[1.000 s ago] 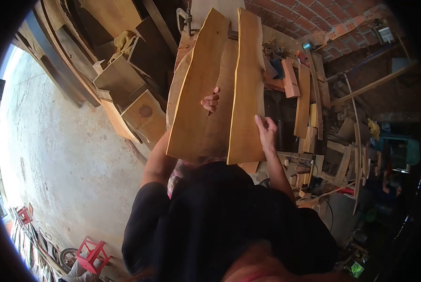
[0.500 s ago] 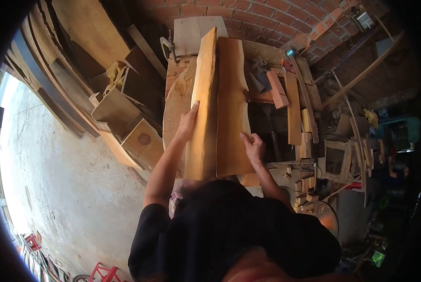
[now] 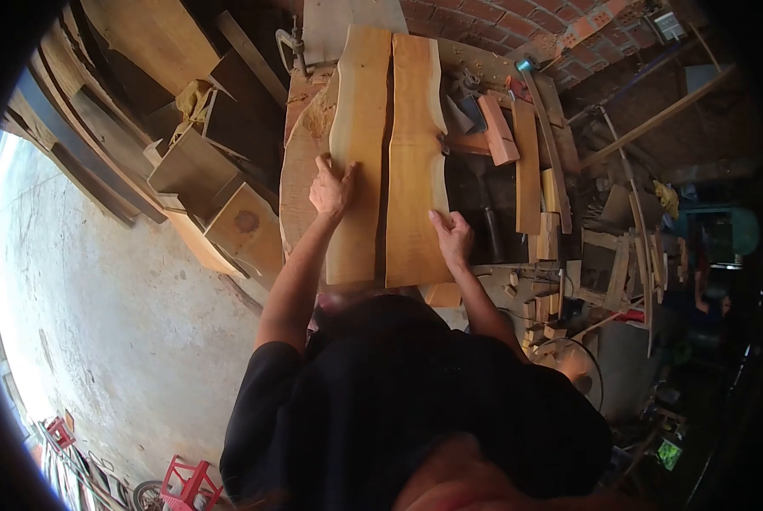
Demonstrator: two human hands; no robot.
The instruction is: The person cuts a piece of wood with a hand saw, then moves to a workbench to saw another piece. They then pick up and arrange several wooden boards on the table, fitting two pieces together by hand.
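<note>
Two long, live-edge wooden boards lie flat side by side on the workbench, a narrow dark gap between them. At the outer edge of the left board [image 3: 360, 111] is my left hand [image 3: 330, 189], thumb and index finger spread apart, the thumb over the wood. My right hand [image 3: 453, 238] grips the wavy outer edge of the right board [image 3: 414, 162], thumb on top and the other fingers curled, their tips partly hidden. Pale sapwood runs along this board's right side, with a dark knot midway.
A clamp [image 3: 292, 44] is at the bench's back left corner. Wood blocks [image 3: 497, 129] and a dark-handled tool [image 3: 490, 223] lie right of the boards. Stacked planks and wooden boxes [image 3: 196, 175] stand left. A brick wall [image 3: 484, 30] closes the back.
The left board, tilted up on edge before, now lies flat beside the right one. My left hand has loosened its grip and spread its fingers. My right hand stays at the right board's edge.
</note>
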